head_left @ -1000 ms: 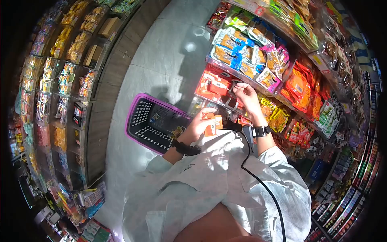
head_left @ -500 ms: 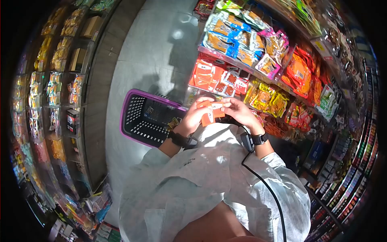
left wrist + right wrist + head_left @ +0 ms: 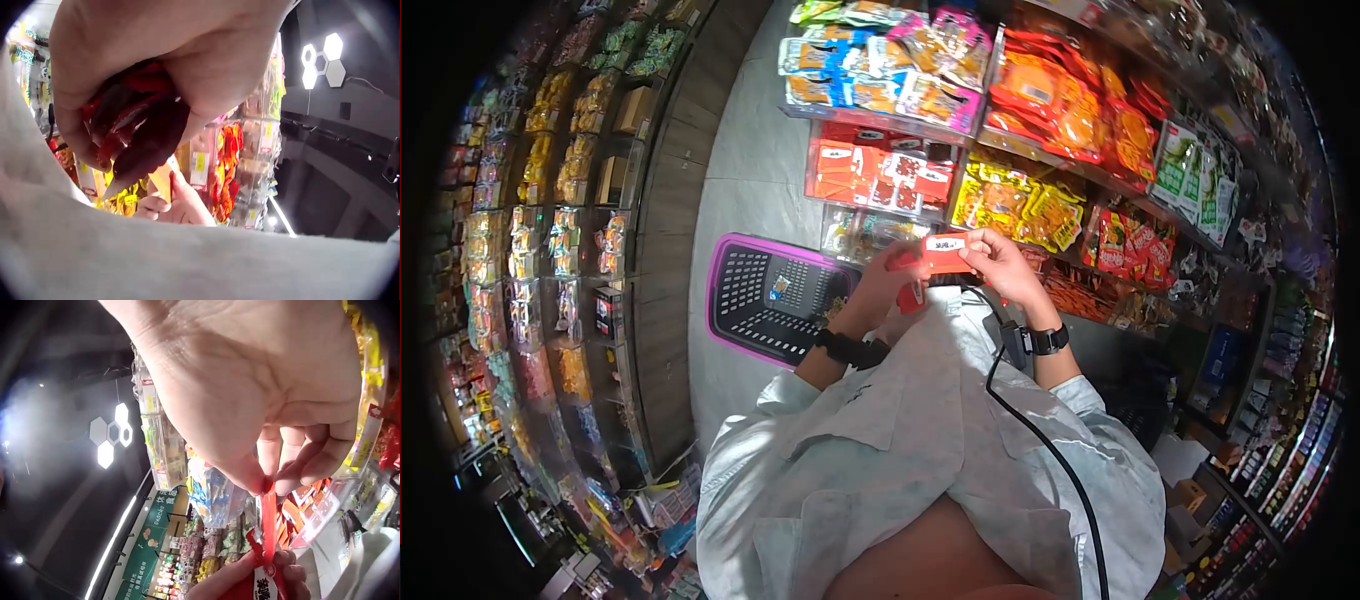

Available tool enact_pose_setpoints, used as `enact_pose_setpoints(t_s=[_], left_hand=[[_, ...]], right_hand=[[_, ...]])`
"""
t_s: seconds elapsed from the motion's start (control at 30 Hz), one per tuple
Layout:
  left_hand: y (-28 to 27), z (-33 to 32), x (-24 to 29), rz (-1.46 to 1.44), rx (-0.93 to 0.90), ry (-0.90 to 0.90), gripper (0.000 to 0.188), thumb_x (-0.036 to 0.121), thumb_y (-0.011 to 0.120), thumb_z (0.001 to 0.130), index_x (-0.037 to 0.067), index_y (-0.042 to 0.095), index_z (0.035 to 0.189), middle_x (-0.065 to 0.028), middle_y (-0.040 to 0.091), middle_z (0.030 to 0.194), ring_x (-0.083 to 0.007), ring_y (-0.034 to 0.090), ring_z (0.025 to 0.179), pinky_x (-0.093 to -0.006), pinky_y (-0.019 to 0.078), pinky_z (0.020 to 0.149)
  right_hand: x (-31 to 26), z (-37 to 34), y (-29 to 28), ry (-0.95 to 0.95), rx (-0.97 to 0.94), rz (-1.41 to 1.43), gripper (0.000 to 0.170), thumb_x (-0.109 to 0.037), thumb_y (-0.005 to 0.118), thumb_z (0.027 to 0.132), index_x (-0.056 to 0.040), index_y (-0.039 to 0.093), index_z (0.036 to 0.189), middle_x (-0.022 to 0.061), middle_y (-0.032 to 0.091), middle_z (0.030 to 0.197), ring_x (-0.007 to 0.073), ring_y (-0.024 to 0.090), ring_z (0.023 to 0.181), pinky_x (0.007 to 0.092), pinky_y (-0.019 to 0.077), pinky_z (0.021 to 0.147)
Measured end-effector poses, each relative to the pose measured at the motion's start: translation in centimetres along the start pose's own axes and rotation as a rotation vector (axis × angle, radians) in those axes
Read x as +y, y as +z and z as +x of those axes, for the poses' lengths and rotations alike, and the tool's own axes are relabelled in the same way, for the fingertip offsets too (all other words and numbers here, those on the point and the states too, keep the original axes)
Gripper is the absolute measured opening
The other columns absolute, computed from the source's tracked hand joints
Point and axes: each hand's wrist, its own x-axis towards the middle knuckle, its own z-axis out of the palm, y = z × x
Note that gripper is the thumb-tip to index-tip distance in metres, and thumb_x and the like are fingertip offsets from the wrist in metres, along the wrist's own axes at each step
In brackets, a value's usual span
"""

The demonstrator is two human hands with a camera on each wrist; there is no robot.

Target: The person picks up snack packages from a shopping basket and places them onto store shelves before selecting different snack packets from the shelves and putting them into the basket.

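Observation:
In the head view my right hand [image 3: 1008, 270] pinches a small flat red snack packet [image 3: 943, 262] by its edge, with a white label facing up. Just left of it my left hand [image 3: 885, 282] grips more red packets [image 3: 911, 296] in front of the shirt. The left wrist view shows curled fingers around a bunch of dark red packets [image 3: 147, 119]. Seen from the right wrist, thumb and fingertips hold the top of the red packet [image 3: 269, 519] edge-on, right by the left hand [image 3: 292, 575] and its packets.
A black basket with a purple rim [image 3: 718, 285] stands on the floor at left, a few small packs inside. Ahead are shelf bins of red packets [image 3: 840, 170], yellow packs [image 3: 1020, 205] and orange-red bags [image 3: 1050, 95]. A black cable [image 3: 1050, 450] runs down the shirt.
My right hand has come back from the red packet bin to my left hand, and now holds one packet label-up. The view has turned, so the shelves sit further left.

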Motion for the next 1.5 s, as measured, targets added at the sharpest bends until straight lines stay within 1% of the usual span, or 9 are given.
enact_pose_setpoints(t_s=[0.13,0.3,0.43,0.6,0.73,0.9,1.13,1.27,1.5], left_hand=[[4.6,-1.1,-2.8,0.162,0.060,-0.088,0.026,0.009,0.070,0.094,0.007,0.059,0.117,-0.0042,0.066,0.101,-0.0118,0.066,0.087,-0.0289,0.0559,0.074],[7.6,-1.1,-4.5,0.406,0.047,0.050,0.017,0.014,0.068,0.096,0.006,0.060,0.110,-0.0032,0.063,0.101,-0.0089,0.059,0.088,-0.0274,0.0512,0.075],[9.2,0.2,-4.9,0.409,0.023,0.008,0.022,0.017,0.069,0.096,0.008,0.061,0.114,-0.0031,0.064,0.099,-0.0085,0.059,0.083,-0.0260,0.0494,0.070],[10.4,1.3,-4.5,0.411,-0.042,-0.082,0.025,0.017,0.072,0.094,0.010,0.061,0.116,-0.0022,0.068,0.093,-0.0088,0.062,0.081,-0.0256,0.0479,0.065],[7.7,2.3,-4.4,0.396,-0.184,0.045,0.026,0.014,0.071,0.093,0.007,0.061,0.117,-0.0026,0.070,0.094,-0.0094,0.065,0.083,-0.0253,0.0504,0.074],[2.5,1.6,-1.7,0.077,-0.141,-0.080,0.038,0.008,0.062,0.097,0.002,0.057,0.134,-0.0025,0.064,0.101,-0.0098,0.062,0.090,-0.0281,0.0533,0.082],[-8.5,1.7,6.0,-0.137,-0.119,0.236,0.048,0.002,0.059,0.099,0.002,0.050,0.147,-0.0058,0.065,0.114,-0.0126,0.062,0.104,-0.0279,0.0514,0.094],[-12.7,2.1,11.2,-0.211,-0.005,0.173,0.063,-0.001,0.059,0.098,0.006,0.036,0.157,-0.0076,0.065,0.113,-0.0146,0.065,0.094,-0.0296,0.0564,0.083],[-15.4,1.8,8.6,-0.415,0.009,0.186,0.036,0.001,0.058,0.100,0.004,0.053,0.136,-0.0110,0.065,0.107,-0.0199,0.066,0.093,-0.0354,0.0572,0.083]], right_hand=[[2.1,-3.8,-2.6,0.015,-0.014,0.016,0.016,-0.010,0.068,0.100,-0.0025,0.063,0.113,-0.0066,0.060,0.089,0.0019,0.053,0.080,0.0207,0.0451,0.072],[3.4,-7.1,-4.7,0.088,0.056,-0.120,0.014,-0.012,0.069,0.098,-0.0025,0.061,0.105,-0.0064,0.055,0.080,0.0022,0.049,0.074,0.0220,0.0447,0.066],[6.3,-8.2,-5.8,-0.135,0.121,-0.121,0.013,-0.016,0.068,0.099,-0.0082,0.058,0.099,-0.0046,0.062,0.081,0.0052,0.059,0.077,0.0252,0.0509,0.069],[6.8,-9.6,-6.0,0.097,0.228,0.133,0.007,-0.011,0.065,0.100,-0.0077,0.060,0.104,-0.0005,0.069,0.089,0.0043,0.062,0.078,0.0214,0.0488,0.068],[6.4,-7.9,-5.0,0.155,0.299,0.161,0.007,-0.012,0.062,0.102,-0.0064,0.060,0.106,0.0013,0.068,0.086,0.0073,0.061,0.073,0.0222,0.0495,0.068],[3.7,-2.7,-1.1,0.170,0.271,0.132,0.006,-0.014,0.062,0.103,-0.0082,0.060,0.104,0.0015,0.066,0.085,0.0088,0.061,0.074,0.0240,0.0496,0.068],[-1.8,10.7,7.0,0.015,0.095,-0.002,0.019,-0.022,0.067,0.102,-0.0091,0.064,0.115,-0.0031,0.066,0.089,0.0057,0.060,0.076,0.0223,0.0492,0.071],[-5.2,14.6,10.7,0.002,0.296,-0.051,0.040,-0.021,0.069,0.099,-0.0058,0.055,0.133,0.0045,0.067,0.122,0.0130,0.066,0.104,0.0291,0.0537,0.084],[-1.6,12.1,10.3,0.028,0.014,-0.084,0.022,-0.009,0.066,0.099,-0.0019,0.064,0.119,-0.0001,0.068,0.104,0.0079,0.061,0.096,0.0249,0.0498,0.086]])
